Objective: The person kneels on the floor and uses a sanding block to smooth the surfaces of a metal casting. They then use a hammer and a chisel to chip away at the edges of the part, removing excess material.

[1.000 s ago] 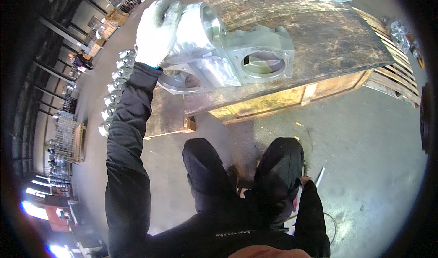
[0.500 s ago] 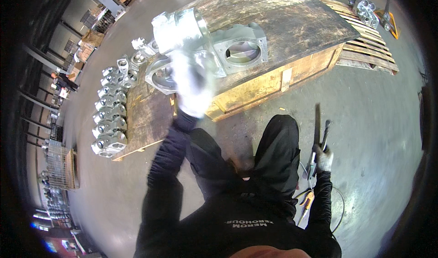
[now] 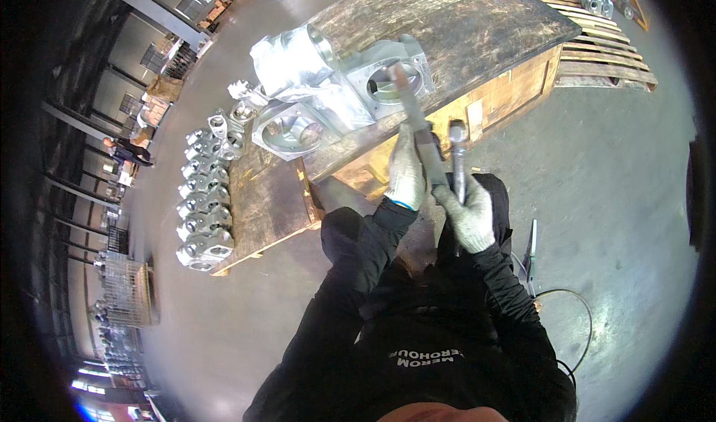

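My left hand point(image 3: 406, 170), in a pale work glove, is against a long flat metal bar that looks like a file point(image 3: 422, 140), its fingers pressed along the side. The bar's upper end is smeared by motion. Close beside it, my gloved right hand point(image 3: 471, 214) is closed round a metal rod tool with a rounded head point(image 3: 458, 149), perhaps a ratchet wrench. The lower end of the bar reaches my right fingers. Beyond both hands, a large silver casting point(image 3: 294, 62) with square flanges and round bores lies on the dark wooden bench point(image 3: 477, 23).
Several smaller castings point(image 3: 207, 220) stand in a row along the bench's left side. A wooden pallet point(image 3: 597, 52) is at the far right. On the floor to my right are a slim tool point(image 3: 532, 250) and a hose point(image 3: 585, 310). A person point(image 3: 128, 152) stands far left.
My left hand has come back from the casting to the flat bar. My right hand has lifted both tools from low at my right side to in front of my knees.
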`<state>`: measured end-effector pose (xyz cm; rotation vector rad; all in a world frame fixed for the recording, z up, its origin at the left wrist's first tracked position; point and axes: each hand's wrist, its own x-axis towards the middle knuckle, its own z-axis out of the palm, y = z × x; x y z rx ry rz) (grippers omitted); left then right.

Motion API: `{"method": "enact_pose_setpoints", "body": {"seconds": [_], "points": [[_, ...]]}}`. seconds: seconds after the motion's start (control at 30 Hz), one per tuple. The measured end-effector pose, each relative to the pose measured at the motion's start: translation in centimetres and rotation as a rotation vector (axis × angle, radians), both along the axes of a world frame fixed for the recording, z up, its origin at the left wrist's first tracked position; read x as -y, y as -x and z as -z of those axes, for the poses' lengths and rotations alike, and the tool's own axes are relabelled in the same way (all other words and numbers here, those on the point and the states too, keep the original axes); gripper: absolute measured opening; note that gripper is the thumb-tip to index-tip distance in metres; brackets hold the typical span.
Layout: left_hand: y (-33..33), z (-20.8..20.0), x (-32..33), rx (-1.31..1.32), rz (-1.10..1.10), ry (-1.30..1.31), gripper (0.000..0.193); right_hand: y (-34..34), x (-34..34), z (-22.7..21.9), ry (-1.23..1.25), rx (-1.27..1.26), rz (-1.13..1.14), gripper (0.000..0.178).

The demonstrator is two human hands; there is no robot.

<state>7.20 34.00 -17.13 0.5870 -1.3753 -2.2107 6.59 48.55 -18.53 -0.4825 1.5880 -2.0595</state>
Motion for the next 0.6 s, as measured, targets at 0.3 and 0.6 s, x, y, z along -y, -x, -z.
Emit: {"method": "enact_pose_setpoints", "body": {"seconds": [0.3, 0.6], "points": [[-0.3, -1.5, 2.6, -0.081, -0.173, 0.016, 0.038, 0.0, 4.2, 1.6, -0.050, -0.215, -0.044, 0.040], [-0.7, -0.9, 4.2, -0.176, -0.224, 0.125, 0.034, 0.3, 6.0, 2.1, -0.002, -0.172, -0.110, 0.031]]}}
